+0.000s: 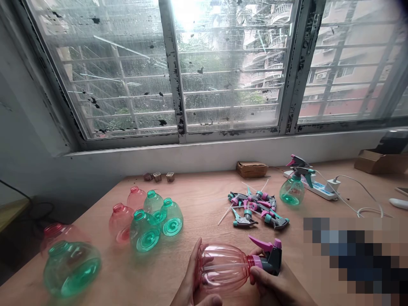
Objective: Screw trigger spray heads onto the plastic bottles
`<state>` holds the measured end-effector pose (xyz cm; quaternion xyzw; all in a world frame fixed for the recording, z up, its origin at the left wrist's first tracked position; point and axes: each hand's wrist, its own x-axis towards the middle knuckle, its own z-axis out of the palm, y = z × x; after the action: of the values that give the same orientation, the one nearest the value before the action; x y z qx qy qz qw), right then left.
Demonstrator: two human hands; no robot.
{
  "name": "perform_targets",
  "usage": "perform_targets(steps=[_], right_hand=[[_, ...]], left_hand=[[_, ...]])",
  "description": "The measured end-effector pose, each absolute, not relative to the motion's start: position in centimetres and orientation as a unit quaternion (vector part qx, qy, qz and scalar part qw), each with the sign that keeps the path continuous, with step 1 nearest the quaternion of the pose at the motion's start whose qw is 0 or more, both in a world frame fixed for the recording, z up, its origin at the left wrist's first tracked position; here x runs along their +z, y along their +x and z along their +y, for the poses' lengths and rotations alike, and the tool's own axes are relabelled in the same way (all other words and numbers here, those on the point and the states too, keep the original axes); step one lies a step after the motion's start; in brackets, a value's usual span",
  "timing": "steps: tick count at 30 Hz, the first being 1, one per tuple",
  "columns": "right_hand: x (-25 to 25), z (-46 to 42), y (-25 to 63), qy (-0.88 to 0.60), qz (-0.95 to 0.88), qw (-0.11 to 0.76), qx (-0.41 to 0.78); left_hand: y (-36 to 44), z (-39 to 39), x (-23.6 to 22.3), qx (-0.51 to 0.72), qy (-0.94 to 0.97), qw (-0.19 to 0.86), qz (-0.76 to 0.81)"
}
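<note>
A clear pink spray bottle lies on its side in the air above the table's front part, neck to the right. My left hand is wrapped round its base. At the neck, my right hand has thumb and fingers closed on the pink collar of the trigger sprayer, which is grey with a pink trigger. The sprayer sits at the bottle's mouth, and its thin tube shows inside. Whether the collar is fully tight I cannot tell. Beyond lies a pile of loose trigger sprayers in pink, green and grey.
Open-necked green bottles and pink bottles stand at left. A green bottle with a sprayer stands right, beside a power strip and white cable. Cardboard boxes and small blocks line the back edge below the window.
</note>
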<state>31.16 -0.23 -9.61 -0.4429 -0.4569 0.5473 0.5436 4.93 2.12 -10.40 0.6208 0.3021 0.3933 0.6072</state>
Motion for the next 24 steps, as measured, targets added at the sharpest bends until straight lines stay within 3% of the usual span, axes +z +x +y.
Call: perform_targets(steps=[10, 20, 24], right_hand=[[-10.1, 0.1, 31.3, -0.393, -0.466, 0.558, 0.563], [-10.5, 0.2, 31.2, -0.383, -0.444, 0.574, 0.571], [-10.6, 0.2, 31.3, -0.384, -0.443, 0.574, 0.572]], left_hand=[[5.1, 2.5, -10.8, 0.412, 0.652, 0.558, 0.305], [5.0, 2.7, -11.7, 0.397, 0.622, 0.612, 0.286], [5.1, 2.5, -10.9, 0.396, 0.647, 0.569, 0.318]])
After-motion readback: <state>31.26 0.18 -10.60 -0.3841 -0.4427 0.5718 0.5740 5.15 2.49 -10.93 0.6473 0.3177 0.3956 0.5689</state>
